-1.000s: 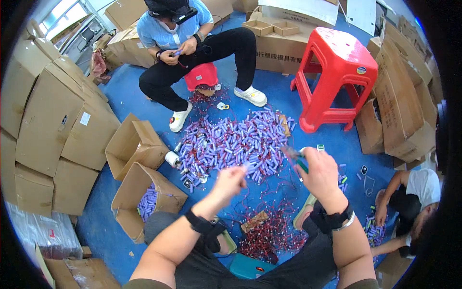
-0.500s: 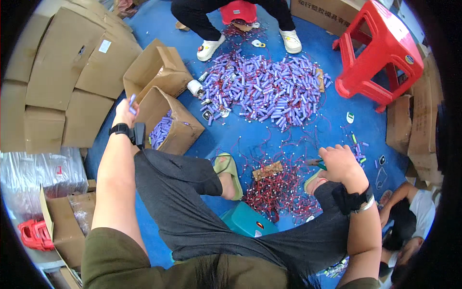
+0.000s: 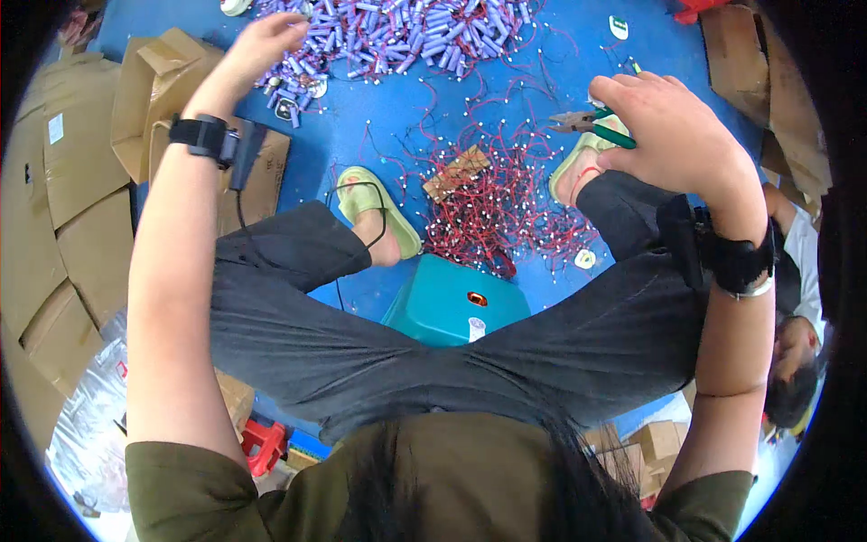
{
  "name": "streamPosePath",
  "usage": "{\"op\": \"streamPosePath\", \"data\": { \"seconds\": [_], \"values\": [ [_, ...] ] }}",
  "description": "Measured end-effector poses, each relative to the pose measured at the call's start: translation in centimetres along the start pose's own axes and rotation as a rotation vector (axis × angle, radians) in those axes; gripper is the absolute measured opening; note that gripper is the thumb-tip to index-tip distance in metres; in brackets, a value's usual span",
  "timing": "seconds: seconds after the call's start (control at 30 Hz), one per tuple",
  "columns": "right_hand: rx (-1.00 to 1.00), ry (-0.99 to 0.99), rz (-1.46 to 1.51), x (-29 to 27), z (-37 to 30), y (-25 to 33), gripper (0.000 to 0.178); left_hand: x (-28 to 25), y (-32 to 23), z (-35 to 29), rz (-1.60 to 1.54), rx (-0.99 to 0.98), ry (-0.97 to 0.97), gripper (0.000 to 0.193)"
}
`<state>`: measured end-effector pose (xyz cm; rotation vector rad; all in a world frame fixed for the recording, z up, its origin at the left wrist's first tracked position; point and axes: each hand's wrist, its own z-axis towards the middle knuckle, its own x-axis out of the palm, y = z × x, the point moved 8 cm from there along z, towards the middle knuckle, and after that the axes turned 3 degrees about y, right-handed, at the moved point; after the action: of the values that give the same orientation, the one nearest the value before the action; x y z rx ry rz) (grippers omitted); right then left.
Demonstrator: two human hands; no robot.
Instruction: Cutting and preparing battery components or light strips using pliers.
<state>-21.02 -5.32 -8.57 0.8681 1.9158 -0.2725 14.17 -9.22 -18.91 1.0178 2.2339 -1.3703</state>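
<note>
My left hand (image 3: 264,47) is over the left edge of a pile of purple battery cells (image 3: 411,36) on the blue floor. Its fingers reach to the right, a little apart, and no cell shows in them. In my right hand (image 3: 677,131) is a pair of green-handled pliers (image 3: 616,135), jaws pointing left. The pliers hang above my green slipper, beside a tangle of red and black wires (image 3: 479,212) with small white connectors. A strip of brown cardboard (image 3: 456,173) rests on that tangle.
Open cartons (image 3: 149,99) stand at the left, with stacked cardboard boxes (image 3: 54,212) beyond them. A teal stool (image 3: 442,303) is between my legs. More cartons (image 3: 736,59) line the right side, where another person (image 3: 799,271) is close to my right arm.
My left hand has moved from beside the open carton to the pile; the purple cell it held is gone from it. The pliers stay in my right hand. The view has shifted.
</note>
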Motion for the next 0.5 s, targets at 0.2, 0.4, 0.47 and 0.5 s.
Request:
{"op": "streamPosePath", "data": {
  "seconds": [0.2, 0.4, 0.47, 0.5],
  "values": [
    [-0.022, -0.106, 0.074, -0.1, -1.4, -1.3, 0.041, 26.1, 13.3, -8.7, 0.452, -0.029, 0.636, 0.033],
    [0.023, -0.082, 0.153, -0.5, -2.4, -1.8, 0.029, 33.0, 13.0, -19.1, 1.045, 0.099, 0.563, 0.035],
    [0.036, -0.125, 0.164, -0.6, -3.1, -2.5, 0.029, 31.4, 9.6, -18.5, 0.967, -0.035, 0.736, 0.032],
    [0.068, -0.123, 0.153, -0.8, -3.6, -3.0, 0.028, 29.9, 7.4, -17.2, 0.978, -0.021, 0.717, 0.032]
  ]
}}
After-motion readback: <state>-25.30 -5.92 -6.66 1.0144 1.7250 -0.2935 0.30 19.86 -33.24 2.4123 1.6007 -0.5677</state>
